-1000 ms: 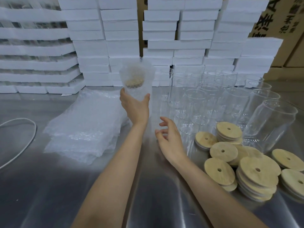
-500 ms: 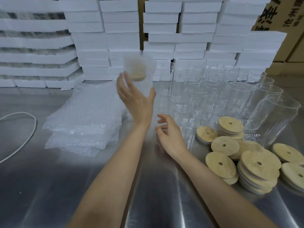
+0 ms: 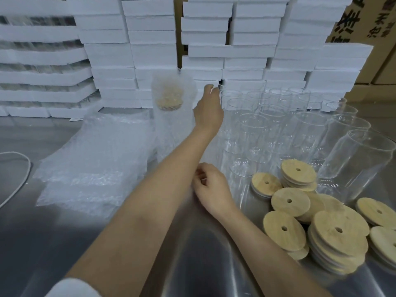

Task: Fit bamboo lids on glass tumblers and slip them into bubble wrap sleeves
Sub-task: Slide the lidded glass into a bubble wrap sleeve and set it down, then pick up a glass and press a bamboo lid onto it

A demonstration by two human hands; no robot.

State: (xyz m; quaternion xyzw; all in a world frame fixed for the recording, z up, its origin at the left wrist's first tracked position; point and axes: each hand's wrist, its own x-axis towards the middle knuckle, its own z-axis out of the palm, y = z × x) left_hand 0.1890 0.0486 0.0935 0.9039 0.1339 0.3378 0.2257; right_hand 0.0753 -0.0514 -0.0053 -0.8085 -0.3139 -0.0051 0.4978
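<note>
**One tumbler wrapped, left hand out among the bare ones**

The steel bench [image 3: 192, 264] fills the lower view. Behind it, from 10 to 2 o'clock, white foam slabs [image 3: 150, 50] are stacked high, with cartons [image 3: 375, 18] at 2 o'clock. A flat pile of bubble sleeves [image 3: 96, 163] lies at 9 o'clock. Bare tumblers [image 3: 267, 129] stand crowded together from 1 to 3 o'clock.

The wrapped tumbler [image 3: 173, 125] stands upright at 12 o'clock, between the pile and the bare glass. Its lid [image 3: 170, 100] shows through the wrap near the top. Loose lids [image 3: 338, 232] lie heaped and overlapping at 4 o'clock, just in front of the tumblers.

The left hand [image 3: 209, 112] is stretched out at 12 o'clock, just beside the wrapped tumbler. Its back faces the camera and its fingers reach the nearest bare rims. They are mostly hidden, so I cannot tell whether it grips anything. The right hand [image 3: 212, 187] rests on the bench near the centre, fingers loosely curled, holding nothing.

A white cable [image 3: 21, 166] curves in at 9 o'clock.
</note>
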